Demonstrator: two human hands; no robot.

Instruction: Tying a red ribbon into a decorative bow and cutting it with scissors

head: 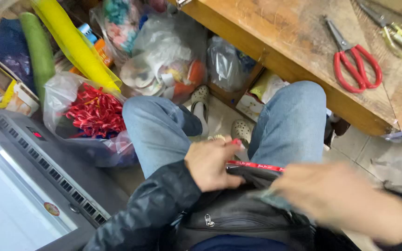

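Fingers (219, 148): left hand (210, 162) closing on the red-trimmed mouth of a dark pouch (252, 172) in the lap; right hand (340, 200) blurring, grip impossible to tell.
Technique: probably keeping the mouth pinched taut, steadying before reaching in.
Materials: soft black fabric, glossy red edging, denim knees (289, 121).
Surface (294, 42): worn wood, carrying red-handled scissors (354, 60).

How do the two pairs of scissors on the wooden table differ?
The red scissors have thick red plastic handles; the metal scissors have thin yellowish loops. The red scissors lie fully in view, nearer the table edge and the person's knees; the metal scissors sit farther back, cut off by the picture's edge. Both lie flat, blades shut, pointing up and left. Neither hand touches them: the left hand and the blurred right hand are at a dark pouch.
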